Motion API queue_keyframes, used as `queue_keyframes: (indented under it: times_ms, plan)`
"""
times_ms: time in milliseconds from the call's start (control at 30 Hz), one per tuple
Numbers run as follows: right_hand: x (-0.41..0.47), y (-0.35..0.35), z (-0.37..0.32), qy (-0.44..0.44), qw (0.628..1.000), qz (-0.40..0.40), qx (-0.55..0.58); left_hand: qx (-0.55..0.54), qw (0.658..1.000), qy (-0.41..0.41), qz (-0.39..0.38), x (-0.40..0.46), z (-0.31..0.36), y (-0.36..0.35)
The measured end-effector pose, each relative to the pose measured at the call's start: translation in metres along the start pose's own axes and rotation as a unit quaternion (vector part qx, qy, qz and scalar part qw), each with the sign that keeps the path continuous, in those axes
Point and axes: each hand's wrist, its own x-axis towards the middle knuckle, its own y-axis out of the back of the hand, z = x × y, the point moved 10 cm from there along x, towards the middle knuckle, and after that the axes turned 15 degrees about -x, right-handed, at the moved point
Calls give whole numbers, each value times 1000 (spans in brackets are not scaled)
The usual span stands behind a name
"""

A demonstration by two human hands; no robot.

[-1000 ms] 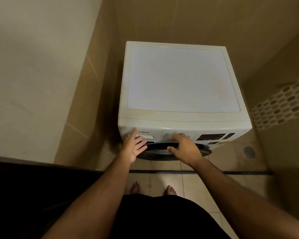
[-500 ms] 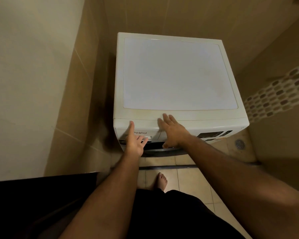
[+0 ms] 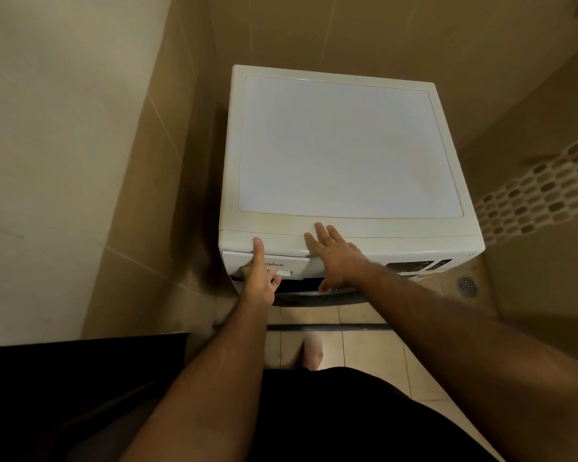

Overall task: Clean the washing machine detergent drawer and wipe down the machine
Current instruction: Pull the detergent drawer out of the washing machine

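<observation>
The detergent drawer (image 3: 267, 263) was barely gripped by the left hand (image 3: 259, 281), right hand (image 3: 334, 258) laid flat on the washing machine (image 3: 347, 148); nothing was cleaned yet.

My white plastic washing machine (image 3: 344, 145) looks smooth and a bit shiny on top. The tan wall tiles (image 3: 364, 31) look smooth and dull. My black shorts (image 3: 347, 418) are soft cloth.

White front-load washing machine (image 3: 344, 145) in tiled corner, detergent drawer (image 3: 291, 263) at front-left, slightly out.
</observation>
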Motion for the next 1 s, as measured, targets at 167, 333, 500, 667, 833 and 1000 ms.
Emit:
queue_keyframes:
  times_ms: [167,333,500,667,833,1000]
  plan:
    - [1,-2,1,-3,1000,6,8,17,1000,18,-18,-1,-4,5]
    - [-2,-2,1,-9,1000,17,20,38,998,19,-48,-8,0,14]
    - [-6,3,-1,-12,999,24,33,81,994,40,-66,-18,-2,26]
    - [-9,2,-5,-33,998,29,52,119,988,63,-78,-27,-3,39]
    - [-21,-11,-11,-55,995,39,69,133,986,72,-72,-33,-8,53]
    - [-36,-13,-14,-68,993,69,73,139,985,70,-72,-39,-13,67]
